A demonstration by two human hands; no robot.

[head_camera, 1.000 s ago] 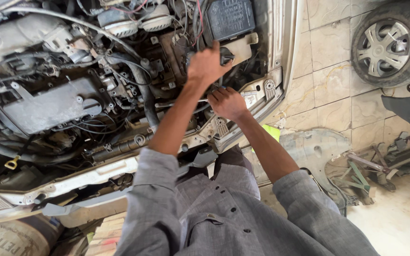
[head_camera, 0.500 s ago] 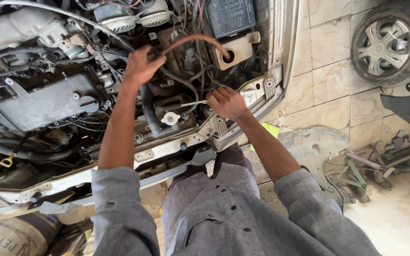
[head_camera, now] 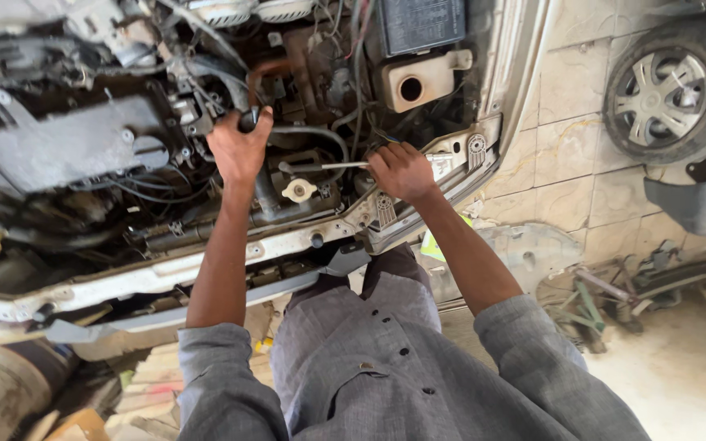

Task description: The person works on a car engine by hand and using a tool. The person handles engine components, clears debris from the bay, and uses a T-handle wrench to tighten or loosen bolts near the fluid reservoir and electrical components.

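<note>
Person leans over the open engine bay (head_camera: pixel 67 155), left hand (head_camera: pixel 240 147) gripping a black hose (head_camera: pixel 248 119) near the bay's middle, right hand (head_camera: pixel 402 170) closed on a ratchet wrench (head_camera: pixel 328 166) by the front-right edge, below the coolant reservoir (head_camera: pixel 418 79).

Two hands (head_camera: pixel 240 147); one ratchet (head_camera: pixel 328 166); perhaps one wheel (head_camera: pixel 669 86).

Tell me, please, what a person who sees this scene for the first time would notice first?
First the open engine bay, crowded with hoses and wires, filling the upper left. At its centre the left hand grips a dark hose end, while the right hand holds a slim metal wrench lying across the engine. At the upper right, a car wheel stands on the tiled floor.
</note>
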